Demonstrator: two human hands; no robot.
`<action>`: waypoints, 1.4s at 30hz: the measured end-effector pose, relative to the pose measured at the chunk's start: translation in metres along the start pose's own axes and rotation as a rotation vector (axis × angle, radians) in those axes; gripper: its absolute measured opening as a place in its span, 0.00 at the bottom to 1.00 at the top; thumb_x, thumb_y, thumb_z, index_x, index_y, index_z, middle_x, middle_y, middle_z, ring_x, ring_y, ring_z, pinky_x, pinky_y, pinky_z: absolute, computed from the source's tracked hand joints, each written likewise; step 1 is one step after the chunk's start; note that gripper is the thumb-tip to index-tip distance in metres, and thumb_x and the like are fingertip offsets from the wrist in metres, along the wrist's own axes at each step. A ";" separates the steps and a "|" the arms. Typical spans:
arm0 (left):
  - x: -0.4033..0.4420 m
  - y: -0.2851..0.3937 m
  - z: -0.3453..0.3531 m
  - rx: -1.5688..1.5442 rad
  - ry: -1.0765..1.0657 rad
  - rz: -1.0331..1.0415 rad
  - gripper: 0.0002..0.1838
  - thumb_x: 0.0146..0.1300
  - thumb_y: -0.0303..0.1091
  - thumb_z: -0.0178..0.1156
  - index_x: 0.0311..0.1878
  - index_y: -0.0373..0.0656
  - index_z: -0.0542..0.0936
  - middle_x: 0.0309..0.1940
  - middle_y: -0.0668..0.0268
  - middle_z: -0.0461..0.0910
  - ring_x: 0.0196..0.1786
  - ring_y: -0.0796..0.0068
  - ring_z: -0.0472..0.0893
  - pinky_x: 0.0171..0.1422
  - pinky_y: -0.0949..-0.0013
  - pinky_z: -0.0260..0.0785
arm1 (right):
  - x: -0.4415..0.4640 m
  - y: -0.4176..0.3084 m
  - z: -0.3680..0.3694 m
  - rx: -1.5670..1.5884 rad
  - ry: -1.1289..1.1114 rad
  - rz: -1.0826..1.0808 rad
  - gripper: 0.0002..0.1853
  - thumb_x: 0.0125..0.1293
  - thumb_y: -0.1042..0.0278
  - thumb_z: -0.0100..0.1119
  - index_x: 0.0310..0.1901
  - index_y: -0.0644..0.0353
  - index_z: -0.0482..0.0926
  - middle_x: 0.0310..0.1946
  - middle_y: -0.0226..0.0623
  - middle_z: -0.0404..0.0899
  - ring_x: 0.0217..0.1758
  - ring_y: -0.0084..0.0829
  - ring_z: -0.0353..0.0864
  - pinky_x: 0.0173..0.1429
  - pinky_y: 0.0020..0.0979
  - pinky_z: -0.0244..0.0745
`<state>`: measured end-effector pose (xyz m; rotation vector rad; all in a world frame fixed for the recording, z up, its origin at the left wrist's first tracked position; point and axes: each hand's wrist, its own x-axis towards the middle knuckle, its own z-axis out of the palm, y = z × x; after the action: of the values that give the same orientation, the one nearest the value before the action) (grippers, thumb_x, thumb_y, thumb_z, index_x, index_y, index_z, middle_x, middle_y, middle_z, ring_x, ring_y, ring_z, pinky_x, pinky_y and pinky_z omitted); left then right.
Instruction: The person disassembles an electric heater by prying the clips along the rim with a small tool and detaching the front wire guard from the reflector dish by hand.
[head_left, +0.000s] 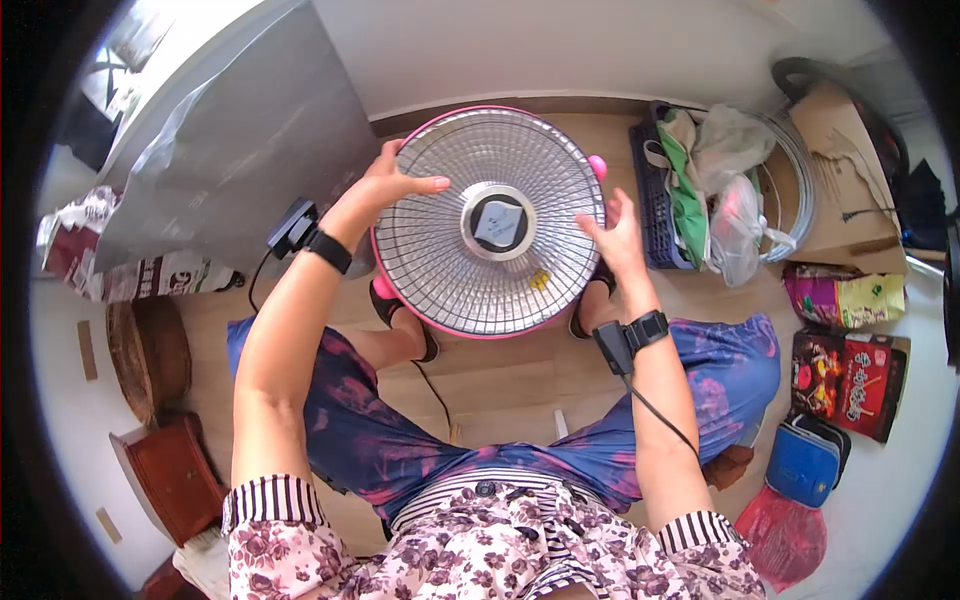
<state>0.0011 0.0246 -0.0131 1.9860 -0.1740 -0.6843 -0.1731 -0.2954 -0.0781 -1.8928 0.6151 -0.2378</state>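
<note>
Passage: floor [520,375], centre of the frame, between the round grille [430,270] and the trousers [380,415]. Narrower gap: right of the grille, before the dark crate [653,215], upper right. Obstacles: grey panel [250,150], upper left; wall [560,50], top; cord [436,391] on the floor, left of centre.

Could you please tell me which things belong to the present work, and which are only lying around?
In the work:
- round silver wire-grilled appliance with pink rim, between the left hand and right hand

Apparently just lying about:
- dark blue plastic crate
- round brown wooden block
- red-brown box
</note>
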 end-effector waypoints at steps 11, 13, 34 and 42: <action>-0.006 0.007 0.006 -0.041 0.045 -0.050 0.56 0.38 0.41 0.80 0.69 0.36 0.57 0.60 0.48 0.69 0.64 0.55 0.68 0.69 0.55 0.59 | 0.137 -0.042 -0.005 0.075 -0.779 0.047 0.34 0.61 0.52 0.66 0.61 0.69 0.70 0.57 0.45 0.76 0.61 0.31 0.72 0.64 0.30 0.66; -0.005 0.005 0.006 -0.077 0.043 -0.033 0.56 0.38 0.40 0.80 0.69 0.35 0.57 0.60 0.48 0.69 0.64 0.55 0.68 0.69 0.56 0.59 | 0.144 -0.035 -0.003 0.157 -0.850 0.128 0.31 0.63 0.53 0.64 0.60 0.68 0.72 0.53 0.41 0.78 0.56 0.27 0.75 0.61 0.28 0.68; 0.002 -0.003 0.008 -0.222 -0.005 -0.064 0.54 0.37 0.38 0.78 0.67 0.31 0.59 0.61 0.49 0.68 0.64 0.58 0.67 0.70 0.60 0.56 | 0.148 -0.057 -0.005 0.075 -1.045 0.253 0.26 0.55 0.59 0.69 0.50 0.72 0.79 0.37 0.37 0.84 0.36 0.21 0.79 0.43 0.21 0.72; 0.003 0.003 0.009 -0.208 -0.022 -0.101 0.55 0.36 0.39 0.79 0.68 0.31 0.58 0.60 0.50 0.68 0.64 0.57 0.67 0.70 0.60 0.55 | 0.173 -0.079 -0.019 1.000 -0.143 -0.036 0.19 0.74 0.58 0.44 0.25 0.56 0.70 0.21 0.26 0.67 0.25 0.22 0.64 0.31 0.25 0.62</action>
<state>-0.0006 0.0147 -0.0148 1.7972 -0.0141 -0.7576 -0.0108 -0.3777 -0.0198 -0.9411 0.2676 -0.3476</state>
